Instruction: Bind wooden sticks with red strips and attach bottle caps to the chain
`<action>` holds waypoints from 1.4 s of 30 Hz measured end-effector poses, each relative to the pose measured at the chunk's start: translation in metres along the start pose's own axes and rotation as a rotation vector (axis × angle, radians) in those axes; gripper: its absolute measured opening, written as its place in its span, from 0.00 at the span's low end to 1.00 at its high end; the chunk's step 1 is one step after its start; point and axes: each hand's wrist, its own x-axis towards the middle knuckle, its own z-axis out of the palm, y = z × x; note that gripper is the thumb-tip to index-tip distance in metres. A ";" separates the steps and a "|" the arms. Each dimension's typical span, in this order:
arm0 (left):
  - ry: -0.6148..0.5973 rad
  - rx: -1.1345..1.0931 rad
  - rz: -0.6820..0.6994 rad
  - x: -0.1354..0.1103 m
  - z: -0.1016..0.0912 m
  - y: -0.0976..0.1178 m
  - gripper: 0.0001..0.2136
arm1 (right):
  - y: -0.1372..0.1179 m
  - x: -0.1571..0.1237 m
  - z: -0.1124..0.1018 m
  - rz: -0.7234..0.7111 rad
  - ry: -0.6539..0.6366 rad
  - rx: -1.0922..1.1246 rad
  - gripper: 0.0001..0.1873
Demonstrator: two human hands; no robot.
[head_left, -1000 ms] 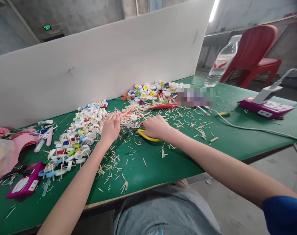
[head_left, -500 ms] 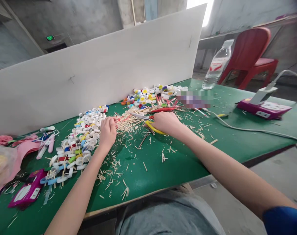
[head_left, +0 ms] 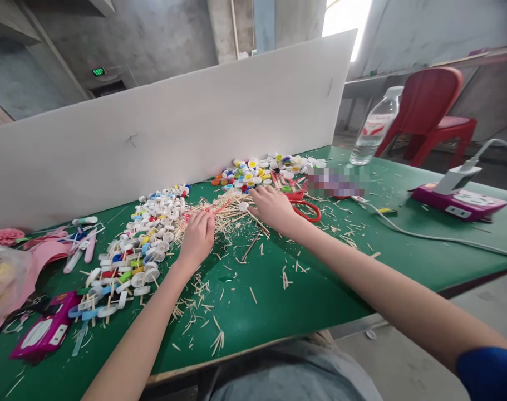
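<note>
My left hand [head_left: 198, 236] is over the left side of a pile of thin wooden sticks [head_left: 226, 214], its fingers bent and pressed together. Whatever they hold is hidden; a red plastic strip [head_left: 209, 209] shows just past the fingertips. My right hand [head_left: 274, 209] reaches over the right side of the pile, palm down, with thumb and fingers apart. A small white bottle cap [head_left: 244, 206] is right by its thumb tip. Behind that hand lie scissors, their red handle loop [head_left: 309, 211] showing and the blades out of sight.
Caps on sticks [head_left: 140, 245] crowd the left; loose caps [head_left: 253, 172] lie behind. A white board [head_left: 186, 122] backs the green table [head_left: 245, 312]. A water bottle [head_left: 374, 128], a purple power strip [head_left: 457, 197] and a white cable [head_left: 428, 234] are right. Another purple box [head_left: 44, 328] sits front left.
The scissors have left my right hand and lie on the table. That hand has moved left to the stick pile, beside a white cap. My left hand has shifted slightly right and nearer.
</note>
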 end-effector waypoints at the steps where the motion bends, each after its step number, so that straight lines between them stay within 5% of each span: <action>1: -0.001 -0.002 0.011 0.000 0.000 0.000 0.18 | -0.003 0.009 0.007 -0.054 -0.033 -0.013 0.21; 5: -0.005 -0.016 0.034 -0.001 -0.001 0.001 0.17 | -0.007 0.050 0.024 -0.141 -0.214 0.026 0.16; 14: -0.014 -0.030 0.087 0.001 -0.004 0.011 0.13 | -0.033 0.152 0.022 -0.081 -0.267 0.266 0.20; 25: -0.020 -0.098 0.039 0.006 -0.002 0.002 0.08 | -0.090 0.287 0.116 -0.017 -0.373 0.409 0.20; 33: -0.042 -0.113 -0.001 0.012 0.000 -0.010 0.06 | -0.124 0.322 0.155 0.044 -0.362 0.541 0.19; 42: -0.021 -0.102 -0.009 0.016 0.001 -0.008 0.07 | -0.118 0.332 0.170 0.058 -0.368 0.607 0.20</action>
